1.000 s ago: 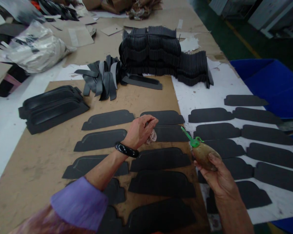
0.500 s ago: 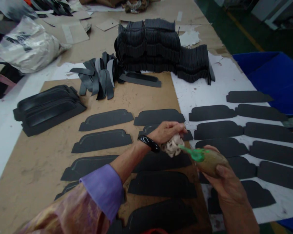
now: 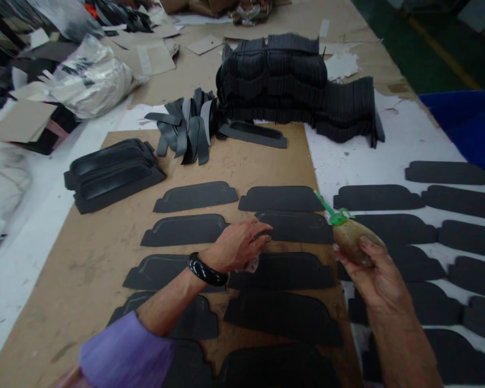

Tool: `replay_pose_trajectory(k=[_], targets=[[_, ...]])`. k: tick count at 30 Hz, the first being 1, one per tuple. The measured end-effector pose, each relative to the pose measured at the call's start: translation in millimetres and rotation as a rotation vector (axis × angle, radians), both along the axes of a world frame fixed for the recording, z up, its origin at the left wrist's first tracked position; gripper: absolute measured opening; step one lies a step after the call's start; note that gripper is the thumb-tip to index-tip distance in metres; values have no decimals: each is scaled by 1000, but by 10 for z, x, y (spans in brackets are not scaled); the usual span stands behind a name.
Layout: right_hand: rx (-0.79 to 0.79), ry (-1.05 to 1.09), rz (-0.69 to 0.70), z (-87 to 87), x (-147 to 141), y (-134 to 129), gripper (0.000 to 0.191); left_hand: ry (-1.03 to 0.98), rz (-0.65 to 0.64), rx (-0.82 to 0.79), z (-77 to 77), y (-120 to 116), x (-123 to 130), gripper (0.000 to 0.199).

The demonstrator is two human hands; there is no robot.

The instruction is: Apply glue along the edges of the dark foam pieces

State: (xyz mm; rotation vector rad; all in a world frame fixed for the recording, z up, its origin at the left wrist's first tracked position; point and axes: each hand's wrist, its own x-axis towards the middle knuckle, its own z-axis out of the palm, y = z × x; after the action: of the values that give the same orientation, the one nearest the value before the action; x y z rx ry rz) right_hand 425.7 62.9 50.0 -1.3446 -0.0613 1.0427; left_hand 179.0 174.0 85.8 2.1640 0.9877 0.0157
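Note:
My right hand is wrapped round a brownish squeeze bottle with a green nozzle. The nozzle points up and to the left, near a dark panel. Below my left hand shows a bit of the crumpled whitish rag, mostly hidden by the curled fingers. This hand hovers over the dark flat panels, close to one panel with a thin pale line along its top edge. A shiny black bangle circles the left wrist.
Rows of dark panels lie on brown board and white sheet. Behind them stand a long stack of dark pieces, loose dark strips and a moulded pile. A plastic bag lies left; a blue bin stands right.
My left hand has moved left, away from the bottle's nozzle, taking the rag with it. The nozzle is now uncovered and tilted further upward. The view has shifted a little left.

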Motion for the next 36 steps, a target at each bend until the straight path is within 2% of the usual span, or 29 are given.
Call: replay_pose_trajectory(k=[4, 9, 12, 19, 24, 27, 31, 33, 36], targets=[[14, 38, 28, 32, 27, 199, 22, 60, 64, 73, -26, 88, -82, 35], [-9, 40, 84, 29, 172, 478, 28, 188, 98, 218, -191, 272, -174, 38], [-31, 27, 139, 0, 232, 649, 32, 202, 64, 199, -254, 337, -152, 36], [-85, 0, 182, -90, 247, 950, 27, 200, 93, 113, -227, 392, -83, 40], [-52, -32, 141, -115, 230, 1094, 25, 176, 104, 115, -303, 460, -56, 42], [0, -54, 151, -102, 203, 1095, 26, 156, 97, 174, -323, 457, -77, 42], [59, -237, 181, -115, 119, 971, 40, 229, 93, 295, -304, 368, -93, 39], [6, -414, 233, -146, 56, 909, 50, 296, 81, 335, -319, 318, -71, 38], [-92, -729, 382, -184, -57, 882, 56, 355, 43, 368, -391, 269, -17, 40]])
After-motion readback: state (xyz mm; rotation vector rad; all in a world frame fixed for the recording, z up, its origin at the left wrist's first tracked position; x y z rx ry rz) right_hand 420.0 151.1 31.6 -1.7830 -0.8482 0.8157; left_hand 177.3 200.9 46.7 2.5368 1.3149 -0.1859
